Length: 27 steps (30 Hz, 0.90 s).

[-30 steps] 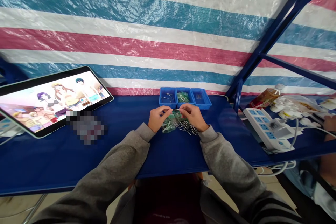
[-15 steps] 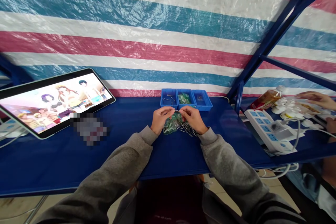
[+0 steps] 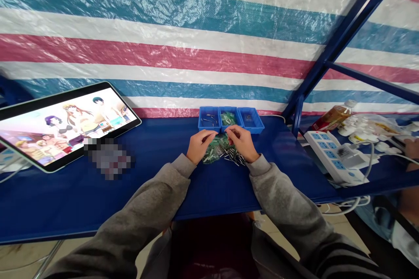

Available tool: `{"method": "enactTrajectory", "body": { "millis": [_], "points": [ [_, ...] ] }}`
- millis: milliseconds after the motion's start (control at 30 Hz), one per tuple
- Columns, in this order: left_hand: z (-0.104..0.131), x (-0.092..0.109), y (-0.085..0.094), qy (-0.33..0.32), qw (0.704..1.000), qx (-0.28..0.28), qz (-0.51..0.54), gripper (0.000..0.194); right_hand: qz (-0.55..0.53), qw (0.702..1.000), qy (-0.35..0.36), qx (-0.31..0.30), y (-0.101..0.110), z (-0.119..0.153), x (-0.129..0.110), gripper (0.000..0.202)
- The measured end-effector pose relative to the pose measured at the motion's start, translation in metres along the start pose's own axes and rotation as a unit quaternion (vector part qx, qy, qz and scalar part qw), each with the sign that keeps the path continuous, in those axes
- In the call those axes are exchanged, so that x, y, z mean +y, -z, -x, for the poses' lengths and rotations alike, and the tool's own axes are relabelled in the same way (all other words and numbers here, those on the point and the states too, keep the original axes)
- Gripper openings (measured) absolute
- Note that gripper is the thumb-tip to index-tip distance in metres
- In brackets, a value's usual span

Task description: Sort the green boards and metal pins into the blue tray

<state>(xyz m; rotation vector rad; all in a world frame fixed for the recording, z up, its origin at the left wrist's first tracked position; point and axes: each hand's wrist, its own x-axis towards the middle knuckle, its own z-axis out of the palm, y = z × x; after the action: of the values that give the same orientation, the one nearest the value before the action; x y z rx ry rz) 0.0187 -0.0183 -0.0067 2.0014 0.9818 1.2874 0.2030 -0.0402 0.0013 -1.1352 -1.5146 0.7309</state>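
Above a pile of small metal rods [image 3: 233, 155] and green plastic pieces [image 3: 212, 153], my two hands are held a little apart. My left hand [image 3: 199, 144] is closed at the fingertips; anything between them is too small to make out. Thumb and fingers of my right hand [image 3: 241, 141] are also pressed together, their contents not visible. Just behind stand three joined blue bins: the left bin [image 3: 209, 127] holds a few thin metal pieces, the middle bin [image 3: 231, 110] green pieces, and the right bin [image 3: 252, 130] some small items too tiny to identify.
A tablet [image 3: 49, 168] showing a cartoon leans at the left, near a blurred-out object [image 3: 110, 159]. To the right lie a white power strip [image 3: 337, 163], a bottle [image 3: 334, 117], white containers [image 3: 352, 130] and cables. Another person's hand [image 3: 411, 148] shows at the right edge.
My fingertips have moved apart, and the thin piece seen between them earlier is no longer visible. The other person's reaching hand at the right has withdrawn from the white containers. The view has shifted slightly.
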Motion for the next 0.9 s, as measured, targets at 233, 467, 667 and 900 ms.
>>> {"method": "enactTrajectory", "body": {
  "millis": [233, 467, 667, 900],
  "points": [
    [0.002, -0.001, -0.003, 0.061, 0.994, 0.048, 0.078, 0.026, 0.043, 0.997, 0.035, -0.055, -0.002, 0.001, -0.003, 0.026],
    [0.004, 0.009, -0.006, 0.098, 0.984, 0.076, 0.127, 0.025, 0.061, 0.99, 0.07, -0.107, -0.004, 0.003, -0.005, 0.026],
    [0.004, 0.009, -0.004, 0.095, 0.984, 0.061, 0.137, 0.025, 0.059, 0.989, 0.057, -0.126, -0.003, 0.002, -0.005, 0.027],
    [0.004, 0.002, -0.005, 0.058, 0.99, 0.017, 0.13, 0.028, 0.07, 0.992, 0.04, -0.102, -0.001, 0.002, -0.004, 0.032]
  ]
}}
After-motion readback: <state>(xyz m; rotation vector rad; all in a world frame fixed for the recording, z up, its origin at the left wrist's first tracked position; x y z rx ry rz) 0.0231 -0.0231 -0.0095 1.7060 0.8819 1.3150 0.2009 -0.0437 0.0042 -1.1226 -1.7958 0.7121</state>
